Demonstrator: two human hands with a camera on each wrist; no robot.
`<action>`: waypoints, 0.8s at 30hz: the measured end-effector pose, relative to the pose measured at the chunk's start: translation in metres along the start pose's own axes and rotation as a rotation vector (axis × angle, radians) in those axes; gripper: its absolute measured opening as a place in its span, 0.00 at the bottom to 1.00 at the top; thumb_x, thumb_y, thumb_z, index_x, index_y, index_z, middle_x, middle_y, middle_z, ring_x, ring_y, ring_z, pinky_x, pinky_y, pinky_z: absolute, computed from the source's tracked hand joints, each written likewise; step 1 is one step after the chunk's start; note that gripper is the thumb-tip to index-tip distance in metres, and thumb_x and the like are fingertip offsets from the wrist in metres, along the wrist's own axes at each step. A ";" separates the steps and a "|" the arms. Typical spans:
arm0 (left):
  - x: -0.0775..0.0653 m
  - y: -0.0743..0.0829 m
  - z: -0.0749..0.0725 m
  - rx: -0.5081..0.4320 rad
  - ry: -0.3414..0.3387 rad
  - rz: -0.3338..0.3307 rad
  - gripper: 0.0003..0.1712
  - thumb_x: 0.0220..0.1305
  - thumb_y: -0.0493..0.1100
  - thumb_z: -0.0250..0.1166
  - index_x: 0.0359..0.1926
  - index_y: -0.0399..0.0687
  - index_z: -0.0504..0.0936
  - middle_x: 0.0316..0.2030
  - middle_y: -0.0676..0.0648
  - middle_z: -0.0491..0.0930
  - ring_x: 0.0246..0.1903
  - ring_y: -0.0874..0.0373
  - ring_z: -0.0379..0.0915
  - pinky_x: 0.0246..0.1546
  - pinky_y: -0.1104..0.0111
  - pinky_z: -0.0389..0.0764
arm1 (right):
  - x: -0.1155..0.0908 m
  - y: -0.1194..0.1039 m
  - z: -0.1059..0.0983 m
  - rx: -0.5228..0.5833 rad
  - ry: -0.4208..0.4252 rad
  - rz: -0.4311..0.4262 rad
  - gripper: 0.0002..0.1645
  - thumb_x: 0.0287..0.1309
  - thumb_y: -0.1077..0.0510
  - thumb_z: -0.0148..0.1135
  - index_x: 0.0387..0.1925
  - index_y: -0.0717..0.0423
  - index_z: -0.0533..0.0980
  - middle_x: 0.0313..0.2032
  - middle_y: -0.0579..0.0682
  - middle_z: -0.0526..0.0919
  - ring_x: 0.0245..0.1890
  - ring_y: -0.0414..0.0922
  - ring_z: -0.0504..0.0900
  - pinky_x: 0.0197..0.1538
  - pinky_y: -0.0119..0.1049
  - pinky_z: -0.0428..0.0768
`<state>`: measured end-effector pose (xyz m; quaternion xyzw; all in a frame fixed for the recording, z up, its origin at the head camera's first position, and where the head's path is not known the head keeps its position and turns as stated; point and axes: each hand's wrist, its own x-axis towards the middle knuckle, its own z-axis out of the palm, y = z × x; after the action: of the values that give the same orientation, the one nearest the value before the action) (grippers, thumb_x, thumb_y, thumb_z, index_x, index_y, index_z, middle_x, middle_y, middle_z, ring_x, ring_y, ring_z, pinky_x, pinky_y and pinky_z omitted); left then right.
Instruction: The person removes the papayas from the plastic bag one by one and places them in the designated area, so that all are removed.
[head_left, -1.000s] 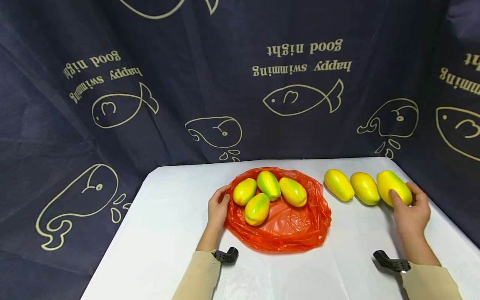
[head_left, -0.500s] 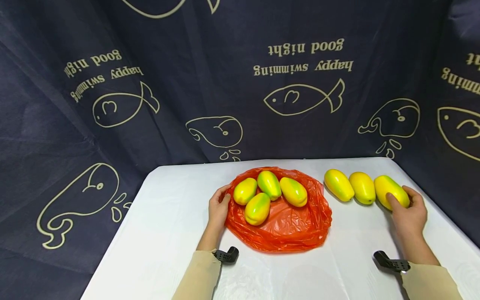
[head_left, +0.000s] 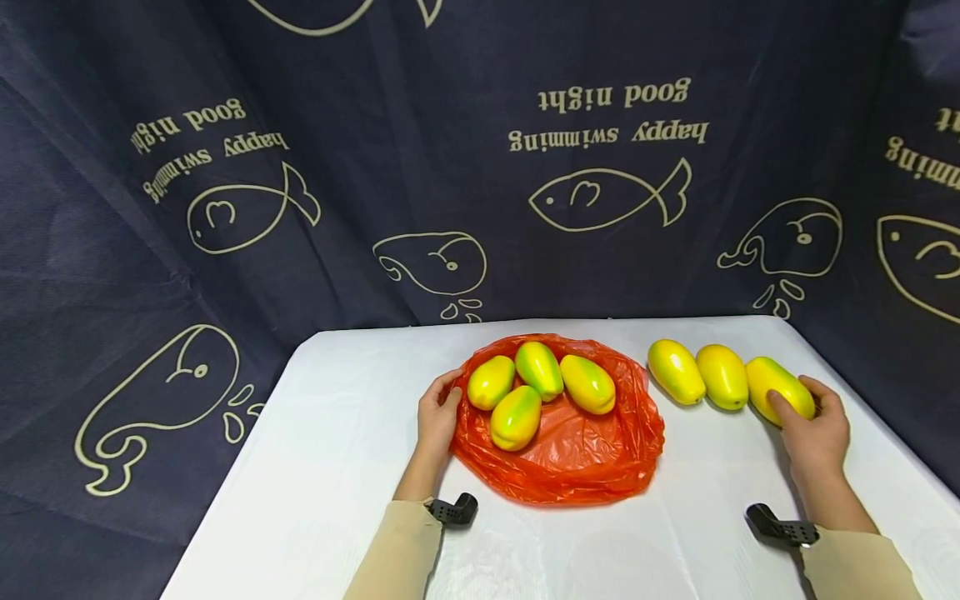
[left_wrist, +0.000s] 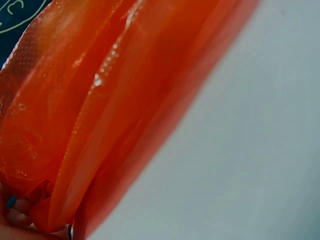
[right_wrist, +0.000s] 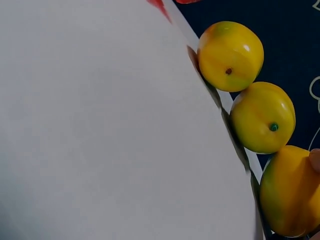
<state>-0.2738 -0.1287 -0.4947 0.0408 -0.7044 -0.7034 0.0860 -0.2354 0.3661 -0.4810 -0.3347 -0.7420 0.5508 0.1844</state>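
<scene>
A red plastic bag [head_left: 577, 458] lies with its mouth spread wide, and several yellow-green papayas [head_left: 515, 418] rest inside it. My left hand [head_left: 437, 417] pinches the bag's left rim; in the left wrist view the bag [left_wrist: 135, 100] fills much of the picture, with fingertips [left_wrist: 20, 212] at its gathered edge. At the right, my right hand [head_left: 817, 429] grips a papaya [head_left: 776, 387] between thumb and fingers. That held papaya [right_wrist: 290, 192] sits at the end of a row, right up against the middle papaya [head_left: 722, 377]. The row's left papaya [head_left: 677, 372] lies nearest the bag.
Everything lies on a white-covered table [head_left: 315, 467]. Behind it and along the sides hangs a dark blue cloth [head_left: 450, 167] printed with fish, whales and lettering.
My right hand has brought its papaya down and slightly left, against the middle one. The two other papayas in the row have shifted a little left. The left hand stays at the bag.
</scene>
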 end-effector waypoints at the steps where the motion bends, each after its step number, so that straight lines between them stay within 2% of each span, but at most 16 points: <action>1: 0.000 0.000 0.000 0.003 0.002 0.002 0.19 0.74 0.39 0.53 0.61 0.50 0.79 0.62 0.44 0.77 0.60 0.51 0.72 0.63 0.61 0.77 | 0.000 0.000 0.000 -0.001 0.000 -0.007 0.38 0.66 0.47 0.60 0.75 0.34 0.59 0.76 0.40 0.59 0.74 0.42 0.57 0.79 0.35 0.54; 9: 0.001 0.002 0.001 0.012 0.025 0.019 0.19 0.72 0.37 0.54 0.59 0.49 0.81 0.60 0.46 0.79 0.59 0.53 0.73 0.61 0.66 0.75 | -0.001 0.001 -0.001 -0.034 -0.019 -0.014 0.40 0.68 0.47 0.58 0.76 0.34 0.54 0.78 0.45 0.55 0.75 0.45 0.56 0.79 0.38 0.54; 14: 0.001 0.002 0.001 0.004 0.025 0.014 0.19 0.72 0.36 0.54 0.60 0.48 0.80 0.61 0.45 0.78 0.61 0.52 0.72 0.63 0.64 0.74 | 0.001 0.002 -0.001 -0.042 -0.030 -0.006 0.41 0.67 0.47 0.58 0.77 0.33 0.53 0.78 0.46 0.54 0.74 0.45 0.56 0.79 0.38 0.57; 20: 0.001 0.002 0.001 0.012 0.018 -0.011 0.20 0.73 0.37 0.53 0.62 0.46 0.79 0.64 0.44 0.76 0.63 0.51 0.70 0.64 0.63 0.73 | 0.002 0.002 0.000 -0.055 -0.030 -0.017 0.42 0.67 0.47 0.58 0.77 0.33 0.52 0.78 0.48 0.54 0.76 0.48 0.55 0.79 0.38 0.55; 24: -0.003 0.012 0.001 0.020 0.009 -0.026 0.20 0.73 0.36 0.53 0.62 0.44 0.78 0.64 0.43 0.76 0.63 0.50 0.70 0.64 0.63 0.74 | 0.002 0.003 0.000 -0.059 -0.030 -0.018 0.42 0.67 0.47 0.58 0.77 0.33 0.52 0.78 0.48 0.54 0.75 0.47 0.55 0.79 0.38 0.54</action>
<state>-0.2702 -0.1275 -0.4832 0.0541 -0.7106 -0.6970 0.0795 -0.2364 0.3681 -0.4839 -0.3249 -0.7637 0.5319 0.1681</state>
